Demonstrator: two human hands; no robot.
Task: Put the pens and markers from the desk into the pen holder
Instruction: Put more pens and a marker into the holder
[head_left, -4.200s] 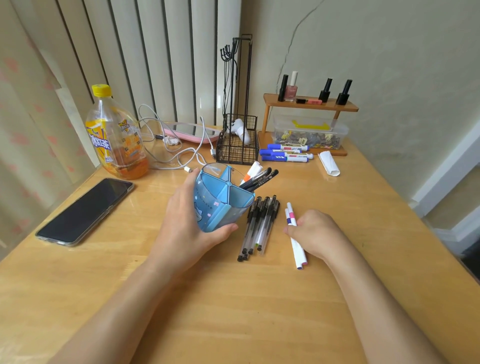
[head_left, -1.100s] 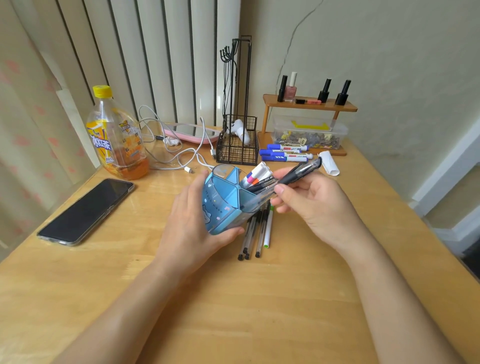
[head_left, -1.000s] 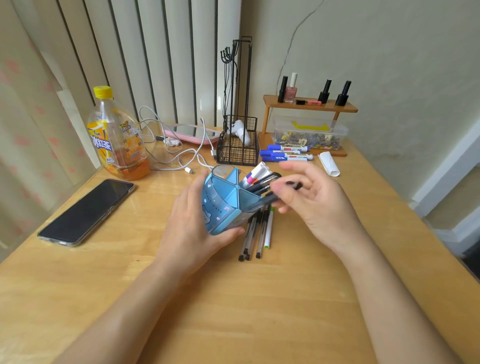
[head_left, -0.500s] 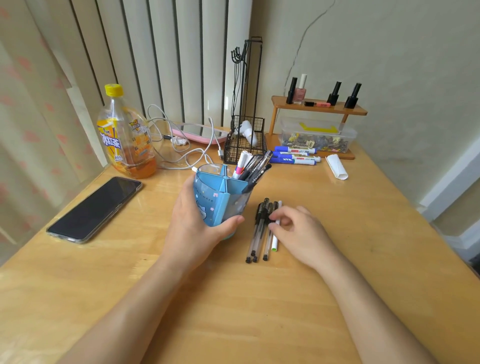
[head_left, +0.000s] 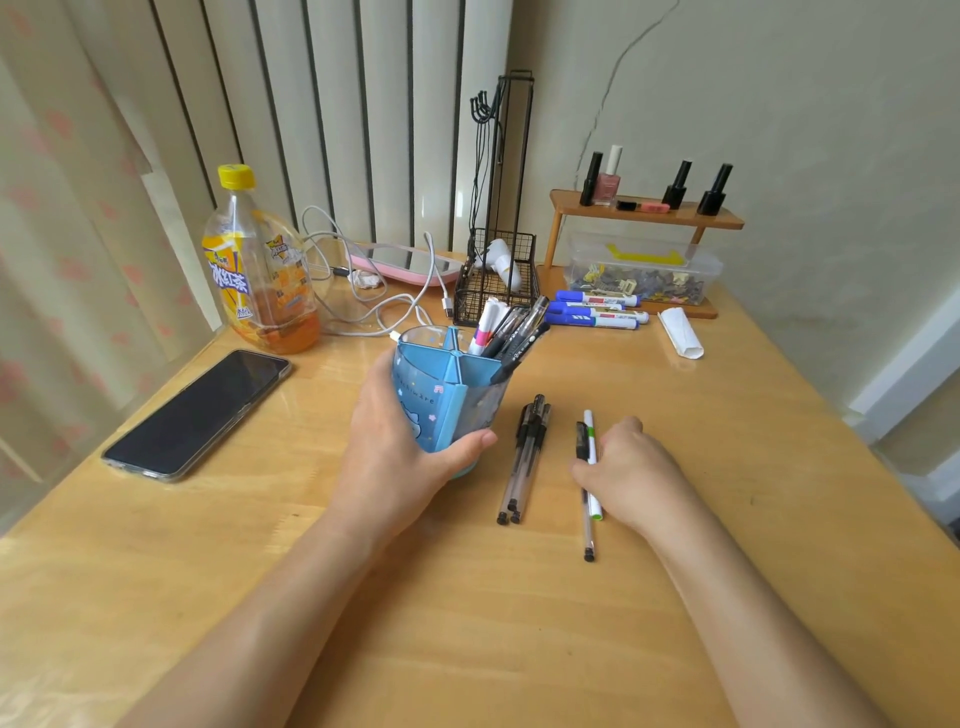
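Note:
My left hand (head_left: 400, 457) grips the blue pen holder (head_left: 447, 395), which stands nearly upright on the desk with several pens and a white marker (head_left: 485, 325) in its right compartment. Two black pens (head_left: 524, 462) lie side by side just right of the holder. Further right, my right hand (head_left: 631, 473) rests on the desk with its fingers closing on a black pen (head_left: 584, 488) and a white marker with a green tip (head_left: 592, 457). Both still lie flat on the wood.
Three blue-capped markers (head_left: 597, 312) lie at the back by a wooden shelf (head_left: 649, 215) and a clear box (head_left: 644, 270). A black wire basket (head_left: 496, 275), cables, a drink bottle (head_left: 260, 270), a phone (head_left: 200, 410) and a white paper roll (head_left: 680, 332) stand around.
My right hand dropped a pen into the holder, came down to the desk and pulled one pen and the white marker to the right, away from the other two. The holder went from tilted to upright.

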